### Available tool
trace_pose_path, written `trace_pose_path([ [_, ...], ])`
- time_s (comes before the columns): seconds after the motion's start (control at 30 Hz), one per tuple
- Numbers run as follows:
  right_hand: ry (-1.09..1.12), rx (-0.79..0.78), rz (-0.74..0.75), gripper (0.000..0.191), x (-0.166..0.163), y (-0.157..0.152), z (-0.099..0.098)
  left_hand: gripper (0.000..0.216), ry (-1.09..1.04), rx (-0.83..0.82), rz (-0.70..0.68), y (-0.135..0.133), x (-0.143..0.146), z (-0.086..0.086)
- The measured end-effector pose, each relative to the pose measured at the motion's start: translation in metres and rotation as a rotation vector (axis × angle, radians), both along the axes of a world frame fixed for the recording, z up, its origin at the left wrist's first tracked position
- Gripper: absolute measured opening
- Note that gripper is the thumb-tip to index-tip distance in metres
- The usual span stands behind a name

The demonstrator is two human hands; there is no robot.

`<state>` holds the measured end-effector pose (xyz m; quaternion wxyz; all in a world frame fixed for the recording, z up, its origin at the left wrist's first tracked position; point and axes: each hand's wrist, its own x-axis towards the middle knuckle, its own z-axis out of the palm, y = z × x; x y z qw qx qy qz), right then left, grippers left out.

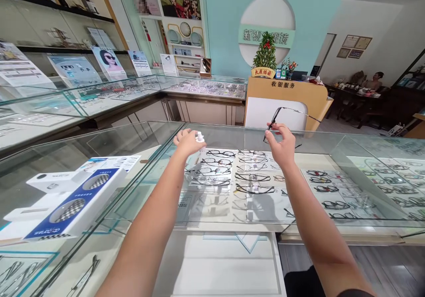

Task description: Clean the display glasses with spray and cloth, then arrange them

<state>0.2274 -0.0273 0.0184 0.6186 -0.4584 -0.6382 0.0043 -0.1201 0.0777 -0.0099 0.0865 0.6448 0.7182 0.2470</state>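
Note:
My left hand (186,141) is closed round a small white spray bottle (200,136), held just above the glass top of the display counter (133,164). My right hand (282,145) pinches a pair of thin dark-framed glasses (278,119) by the lens rim, with its temples pointing right. Both arms reach forward over the counter. Under the glass, rows of glasses frames (229,171) lie on white trays.
White and blue boxes (71,202) sit on the glass at the left. More glass counters run along the left and back. A wooden cashier desk (287,98) with a small green tree (264,53) stands behind. A person sits at a far right table (373,82).

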Motion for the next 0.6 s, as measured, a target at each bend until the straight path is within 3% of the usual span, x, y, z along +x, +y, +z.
trace_pose_path([
  [0.1, 0.119, -0.067, 0.102, 0.034, -0.001, 0.002, -0.005, 0.036, 0.014, -0.039, 0.011, 0.000, 0.002, -0.006],
  [0.2, 0.225, -0.129, 0.196, 0.033, -0.005, 0.002, -0.005, 0.034, -0.145, 0.062, -0.047, -0.008, 0.009, -0.007],
  [0.33, 0.340, -0.172, 0.330, 0.030, -0.008, 0.001, -0.001, 0.045, -0.831, 0.242, -0.414, -0.033, 0.050, 0.010],
  [0.43, 0.398, -0.222, 0.419, 0.030, -0.009, 0.001, 0.003, 0.056, -1.235, 0.168, -0.640, -0.052, 0.094, 0.031],
  [0.6, 0.415, -0.292, 0.476, 0.032, -0.010, 0.001, 0.003, 0.062, -1.452, -0.094, -0.842, -0.068, 0.129, 0.049],
])
